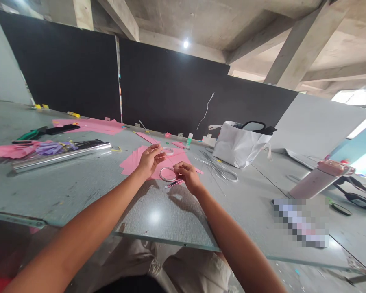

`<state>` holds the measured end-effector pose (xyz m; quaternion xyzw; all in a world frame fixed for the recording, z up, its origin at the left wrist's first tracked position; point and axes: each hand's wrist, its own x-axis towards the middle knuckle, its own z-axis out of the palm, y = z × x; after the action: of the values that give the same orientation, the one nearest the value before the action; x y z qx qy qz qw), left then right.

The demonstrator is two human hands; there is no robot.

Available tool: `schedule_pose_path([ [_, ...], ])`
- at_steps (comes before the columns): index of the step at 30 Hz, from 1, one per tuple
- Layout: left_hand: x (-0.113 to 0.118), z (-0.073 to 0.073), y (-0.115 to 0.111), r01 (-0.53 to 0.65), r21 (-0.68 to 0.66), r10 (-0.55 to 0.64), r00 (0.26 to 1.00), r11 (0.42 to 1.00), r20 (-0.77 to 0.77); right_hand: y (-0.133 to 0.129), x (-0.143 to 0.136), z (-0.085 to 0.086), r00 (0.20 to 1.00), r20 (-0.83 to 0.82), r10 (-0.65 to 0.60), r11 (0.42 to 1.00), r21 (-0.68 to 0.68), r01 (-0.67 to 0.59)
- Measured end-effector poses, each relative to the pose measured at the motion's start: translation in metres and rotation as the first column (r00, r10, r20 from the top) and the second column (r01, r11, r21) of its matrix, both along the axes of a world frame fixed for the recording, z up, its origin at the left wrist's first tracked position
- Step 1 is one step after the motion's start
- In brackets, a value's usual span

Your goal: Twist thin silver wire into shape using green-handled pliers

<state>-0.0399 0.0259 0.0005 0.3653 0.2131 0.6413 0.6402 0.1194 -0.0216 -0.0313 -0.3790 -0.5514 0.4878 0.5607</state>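
My left hand [151,161] is above a stack of pink paper sheets [129,162], fingers curled together. A thin white ring [168,151], like a narrow roll of tape, shows just beyond its fingertips; whether they touch it I cannot tell. To the right, my right hand [187,176] pinches at the edge of a second white ring, a narrow tape roll [167,175], tilted over the paper. A slim pink-and-dark tool [173,184] lies below this roll on the table.
Loose wires [216,169] and a white bag [239,144] stand right of the paper; a pink bottle [312,179] is farther right. On the left are a foil-like roll [64,156], purple-and-pink crumpled paper [51,147] and green-handled pliers [32,134]. A glue stick [189,139] stands behind.
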Motion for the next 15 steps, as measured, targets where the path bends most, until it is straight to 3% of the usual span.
schedule_pose_path([
  [6, -0.001, -0.002, 0.002, 0.038, 0.000, -0.038, 0.999, 0.999, 0.004, -0.004, -0.001, 0.001, 0.997, -0.044, 0.063, 0.996, -0.060, -0.066],
  [12, 0.001, -0.001, 0.004, -0.062, 0.013, 0.062, 0.998, 0.998, -0.017, 0.004, -0.001, -0.002, 0.991, 0.025, -0.132, 0.990, 0.046, 0.130],
  [15, 0.001, -0.002, 0.006, -0.122, 0.004, 0.122, 0.993, 0.993, -0.011, 0.006, -0.003, -0.002, 0.986, 0.083, -0.145, 0.985, 0.101, 0.137],
])
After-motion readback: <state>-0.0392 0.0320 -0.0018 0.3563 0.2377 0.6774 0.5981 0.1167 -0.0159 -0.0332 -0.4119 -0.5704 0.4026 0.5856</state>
